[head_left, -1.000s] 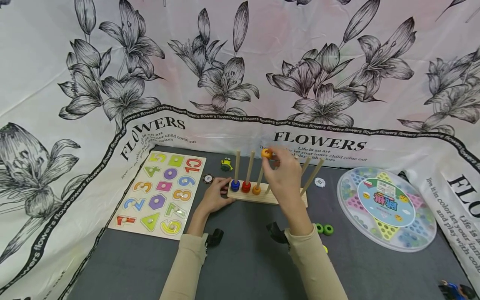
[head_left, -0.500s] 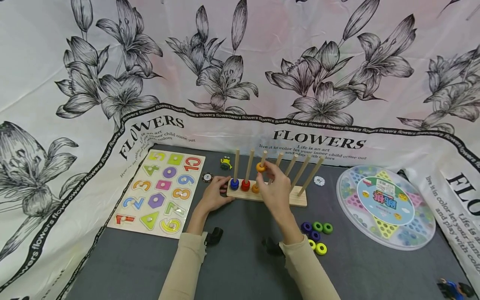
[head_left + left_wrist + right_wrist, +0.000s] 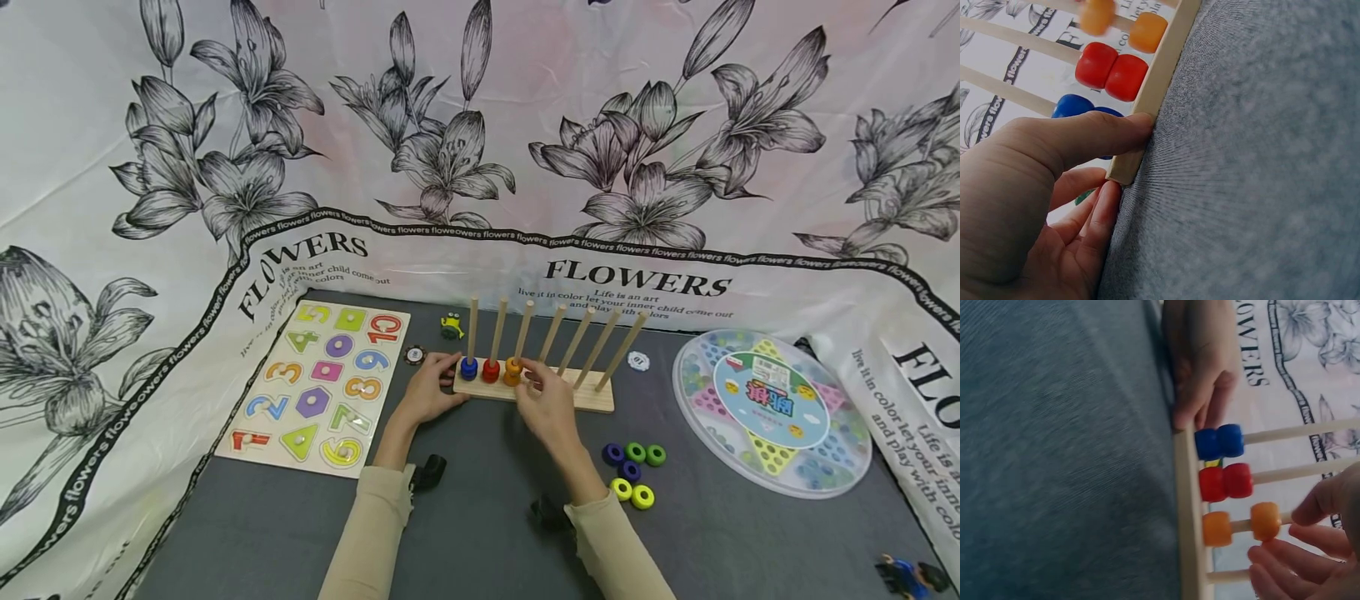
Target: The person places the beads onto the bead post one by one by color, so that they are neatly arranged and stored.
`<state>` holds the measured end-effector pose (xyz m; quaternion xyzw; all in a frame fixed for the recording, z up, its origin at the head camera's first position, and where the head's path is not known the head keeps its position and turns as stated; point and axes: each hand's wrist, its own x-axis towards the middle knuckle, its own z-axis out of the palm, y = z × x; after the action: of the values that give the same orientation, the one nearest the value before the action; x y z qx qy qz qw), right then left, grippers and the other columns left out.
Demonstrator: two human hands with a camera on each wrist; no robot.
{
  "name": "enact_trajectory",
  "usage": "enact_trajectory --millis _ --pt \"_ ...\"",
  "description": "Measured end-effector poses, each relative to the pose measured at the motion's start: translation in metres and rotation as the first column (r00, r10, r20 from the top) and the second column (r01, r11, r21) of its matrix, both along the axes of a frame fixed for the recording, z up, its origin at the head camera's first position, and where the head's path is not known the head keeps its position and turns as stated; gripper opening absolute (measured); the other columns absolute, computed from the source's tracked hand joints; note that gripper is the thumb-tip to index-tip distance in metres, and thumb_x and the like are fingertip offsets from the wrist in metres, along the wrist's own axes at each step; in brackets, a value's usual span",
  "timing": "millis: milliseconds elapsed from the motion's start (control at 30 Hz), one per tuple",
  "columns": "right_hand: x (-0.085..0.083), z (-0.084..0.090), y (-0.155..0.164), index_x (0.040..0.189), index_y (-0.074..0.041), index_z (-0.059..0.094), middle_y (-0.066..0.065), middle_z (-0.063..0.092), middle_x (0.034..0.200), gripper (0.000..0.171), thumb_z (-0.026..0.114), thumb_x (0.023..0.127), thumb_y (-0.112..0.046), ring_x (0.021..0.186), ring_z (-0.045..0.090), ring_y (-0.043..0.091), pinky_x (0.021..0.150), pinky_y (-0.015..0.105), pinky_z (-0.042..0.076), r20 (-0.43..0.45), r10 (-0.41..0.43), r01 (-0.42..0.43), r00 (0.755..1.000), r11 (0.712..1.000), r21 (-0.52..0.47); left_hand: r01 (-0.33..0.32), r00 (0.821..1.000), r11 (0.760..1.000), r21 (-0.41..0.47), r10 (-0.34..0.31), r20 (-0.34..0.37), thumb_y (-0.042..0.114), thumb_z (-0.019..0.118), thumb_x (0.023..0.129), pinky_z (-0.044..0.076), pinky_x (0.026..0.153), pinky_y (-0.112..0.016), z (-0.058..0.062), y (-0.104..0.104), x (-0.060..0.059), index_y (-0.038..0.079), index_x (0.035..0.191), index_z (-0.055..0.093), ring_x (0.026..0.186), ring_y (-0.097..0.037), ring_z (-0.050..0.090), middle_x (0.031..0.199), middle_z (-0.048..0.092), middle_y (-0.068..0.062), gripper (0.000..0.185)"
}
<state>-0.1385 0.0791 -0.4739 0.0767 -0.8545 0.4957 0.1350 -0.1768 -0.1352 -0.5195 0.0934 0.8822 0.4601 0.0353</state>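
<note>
A wooden peg stacker (image 3: 597, 399) with a row of upright pegs stands on the grey cloth. My left hand (image 3: 426, 392) grips the left end of its base, thumb in front and fingers behind. Blue beads (image 3: 468, 369) sit on the first peg and red beads (image 3: 491, 371) on the second. The third peg bears a lower orange bead (image 3: 1217, 529) and an upper orange bead (image 3: 1265, 521), with a gap between them in the right wrist view. My right hand (image 3: 549, 404) is beside that peg, its loosely bent fingers around the peg just above the upper bead.
Loose green (image 3: 656, 455), purple (image 3: 630, 472) and yellow beads (image 3: 642, 497) lie right of my right forearm. A number puzzle board (image 3: 315, 392) is at left, a round marble game box (image 3: 772, 417) at right. A small yellow-green toy (image 3: 452, 326) stands behind the stacker.
My right hand has brought the orange bead from above down onto the third peg and let it go; the bead is lower on the peg. My left hand has stayed on the base.
</note>
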Motion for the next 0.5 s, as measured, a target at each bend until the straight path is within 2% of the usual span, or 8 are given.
enact_trajectory --millis 167,333,500 --pt "0.001 -0.01 0.003 0.12 0.006 0.067 0.025 0.067 0.116 0.036 0.059 0.085 0.003 0.101 0.067 0.039 0.083 0.044 0.06 0.067 0.024 -0.026 0.997 0.999 0.025 0.003 1.0 1.0 0.002 -0.003 0.001 0.008 0.082 0.079 0.054 0.095 -0.037 0.0 0.0 0.0 0.004 0.145 0.05 0.109 -0.028 0.06 0.134 0.046 -0.016 0.073" --pt "0.001 -0.012 0.009 0.119 0.005 0.067 0.022 0.068 0.114 0.033 0.061 0.086 0.001 0.099 0.068 0.036 0.082 0.043 0.06 0.057 0.012 -0.014 0.998 0.999 0.04 0.007 1.0 1.0 0.002 -0.007 -0.001 0.009 0.082 0.079 0.054 0.094 -0.037 0.0 0.0 0.001 0.004 0.145 0.049 0.109 -0.028 0.06 0.134 0.046 -0.015 0.074" --pt "0.006 -0.004 0.027 0.112 0.006 0.07 0.019 0.071 0.107 0.026 0.064 0.087 0.001 0.093 0.07 0.034 0.08 0.045 0.061 0.047 0.002 -0.004 0.999 0.999 0.04 0.011 1.0 1.0 0.016 -0.011 -0.002 0.008 0.082 0.08 0.054 0.094 -0.037 0.0 -0.001 0.001 0.003 0.145 0.049 0.11 -0.029 0.059 0.133 0.045 -0.016 0.074"
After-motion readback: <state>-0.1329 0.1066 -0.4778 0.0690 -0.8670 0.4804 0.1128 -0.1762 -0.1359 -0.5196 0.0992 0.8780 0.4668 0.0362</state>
